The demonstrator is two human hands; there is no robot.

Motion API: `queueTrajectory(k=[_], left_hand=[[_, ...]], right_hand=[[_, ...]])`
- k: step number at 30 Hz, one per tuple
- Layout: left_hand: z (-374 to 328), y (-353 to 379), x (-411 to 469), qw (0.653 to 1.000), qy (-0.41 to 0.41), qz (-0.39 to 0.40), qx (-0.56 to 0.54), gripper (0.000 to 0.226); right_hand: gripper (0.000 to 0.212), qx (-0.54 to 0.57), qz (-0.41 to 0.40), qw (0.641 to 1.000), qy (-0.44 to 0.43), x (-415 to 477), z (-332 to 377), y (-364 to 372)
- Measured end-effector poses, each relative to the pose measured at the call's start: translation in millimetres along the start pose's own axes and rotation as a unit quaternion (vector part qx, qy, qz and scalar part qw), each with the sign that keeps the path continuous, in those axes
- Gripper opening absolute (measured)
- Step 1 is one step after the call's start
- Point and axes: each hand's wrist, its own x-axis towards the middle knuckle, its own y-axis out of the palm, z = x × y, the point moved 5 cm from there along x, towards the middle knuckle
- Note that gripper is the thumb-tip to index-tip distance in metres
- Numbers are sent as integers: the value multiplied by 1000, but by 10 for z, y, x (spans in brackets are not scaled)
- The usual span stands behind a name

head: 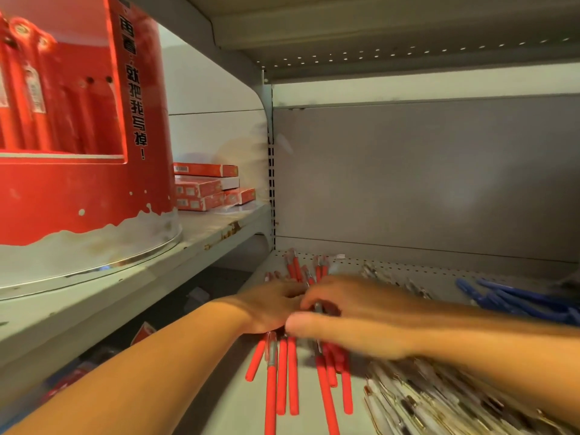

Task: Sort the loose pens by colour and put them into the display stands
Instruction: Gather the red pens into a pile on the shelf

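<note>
Your left hand (270,306) and right hand (354,321) meet over the red pens (282,372) on the shelf (235,400); blur hides whether either pinches a pen or lies spread.

stacked red boxes (205,186), grey metal shelf (216,229)

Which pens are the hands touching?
The red pens, under the left hand and right hand. The blue pens and clear pens lie farther right.

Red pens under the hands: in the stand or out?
Out: pens lie flat on the shelf, under the left hand and right hand, outside the stand.
</note>
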Motion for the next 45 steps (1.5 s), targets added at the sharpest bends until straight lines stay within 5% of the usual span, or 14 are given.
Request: queueTrajectory(k=[8, 18, 23, 28, 36, 40, 45], left_hand=[[7, 26, 25, 999, 10, -13, 47, 48], [103, -105, 61, 998, 26, -30, -40, 44], [224, -91, 80, 998, 5, -45, -49, 40], [220, -102, 50, 997, 2, -44, -65, 9], [279, -176, 58, 997, -7, -62, -48, 16], [237, -169, 59, 998, -1, -52, -25, 29], [200, -74, 62, 1000, -20, 5, -6, 67]], right_hand=[[91, -115, 12, 992, -52, 66, -138, 293], [21, 52, -65, 990, 111, 958, -730, -97], [74, 56, 14, 971, 231, 1461, -863, 5], [75, 41, 143, 958, 245, 1706, -797, 195], [37, 66, 219, 956, 181, 1867, -640, 269], [36, 41, 221, 959, 173, 1874, -617, 307], [30, 19, 225, 949, 220, 1897, -776, 281]])
